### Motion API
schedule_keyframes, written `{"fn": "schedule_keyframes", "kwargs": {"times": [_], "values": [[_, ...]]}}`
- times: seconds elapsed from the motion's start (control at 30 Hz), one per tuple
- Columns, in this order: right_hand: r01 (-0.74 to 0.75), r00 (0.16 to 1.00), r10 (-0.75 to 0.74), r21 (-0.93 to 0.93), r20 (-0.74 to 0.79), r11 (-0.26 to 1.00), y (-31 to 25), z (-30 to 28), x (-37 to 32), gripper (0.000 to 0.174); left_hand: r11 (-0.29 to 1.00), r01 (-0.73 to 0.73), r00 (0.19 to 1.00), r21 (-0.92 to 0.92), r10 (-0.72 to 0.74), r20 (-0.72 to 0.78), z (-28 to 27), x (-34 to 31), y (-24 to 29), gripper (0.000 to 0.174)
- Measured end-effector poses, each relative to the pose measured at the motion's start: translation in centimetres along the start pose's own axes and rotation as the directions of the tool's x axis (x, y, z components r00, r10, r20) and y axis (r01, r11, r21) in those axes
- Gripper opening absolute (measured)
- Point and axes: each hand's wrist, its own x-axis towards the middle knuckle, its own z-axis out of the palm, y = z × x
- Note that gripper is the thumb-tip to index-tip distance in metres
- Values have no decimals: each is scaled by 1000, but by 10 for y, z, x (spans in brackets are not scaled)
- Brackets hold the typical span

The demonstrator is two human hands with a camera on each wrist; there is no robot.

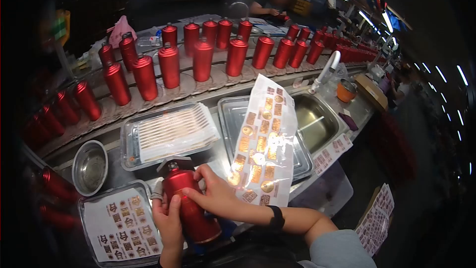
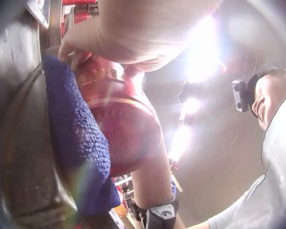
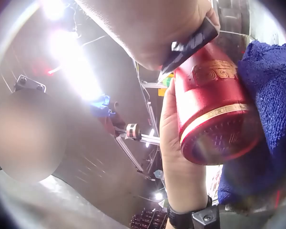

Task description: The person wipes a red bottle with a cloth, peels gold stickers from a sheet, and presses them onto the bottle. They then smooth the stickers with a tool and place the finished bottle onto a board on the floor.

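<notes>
A red metallic bottle (image 1: 194, 221) with a gold band near its base leans toward me in the head view. My left hand (image 1: 169, 223) holds its left side, thumb along the front. From the right, my right hand (image 1: 218, 196) grips the upper body, its thumb pressing on the front. The right wrist view shows raised gold decoration (image 3: 214, 70) on the bottle and a dark flat strip (image 3: 190, 47) at the right hand. A blue towel (image 3: 269, 90) lies against the bottle. Grey fingertip covering (image 1: 157, 189) shows at the left fingers.
Trays hold printed sheets: a decal sheet (image 1: 116, 226) at front left and striped white sheets (image 1: 176, 131) behind. A large gold-printed sheet (image 1: 263, 149) overlaps another tray and the sink (image 1: 317, 119). A metal bowl (image 1: 90, 168) sits left. Rows of red bottles (image 1: 203, 59) line the back.
</notes>
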Motion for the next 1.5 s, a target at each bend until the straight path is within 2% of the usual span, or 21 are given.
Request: {"fn": "schedule_keyframes", "kwargs": {"times": [0.07, 0.2, 0.4, 0.53, 0.73, 0.83, 1.07, 1.2, 1.3, 1.5], "values": [[-26, 998, 27, -23, 49, 999, -5, -13, -3, 52, 1000, 24, 1000, 5, -24, -9, 6, -5, -2, 57], [-22, 999, 26, -96, 44, 995, -9, -18, 3, 52, 999, 34, 999, -42, -33, 17, 12, 1, -5, 60], [1, 1000, 1, -87, 19, 996, -6, -12, 5, 52, 999, -8, 999, -41, 10, 35, 9, 6, -6, 61], [19, 1000, -20, -103, -7, 995, -3, -9, 4, 52, 998, 16, 999, -53, -15, 29, 9, 3, -3, 63], [-5, 999, 9, -101, 41, 995, -10, -12, 4, 54, 1000, 17, 1000, -13, -17, 12, 5, 5, -8, 64], [12, 1000, -11, -88, 19, 996, -4, -9, 2, 53, 999, 11, 1000, -36, -10, 20, 5, 7, -6, 64], [58, 998, -59, -62, -18, 996, 2, -5, 3, 53, 1000, 15, 1000, -20, -15, -9, 4, 8, -9, 64], [58, 998, -58, -118, -1, 991, -1, -6, 4, 54, 1000, 28, 1000, 6, -28, -10, 1, 12, -10, 61], [74, 996, -78, -127, -31, 989, -1, -3, 4, 53, 997, 17, 1000, 76, -15, -27, -1, 13, -12, 58], [28, 999, -30, -107, -23, 994, -7, -1, 5, 48, 998, 49, 999, 37, -48, -4, -2, 12, -5, 56]]}}
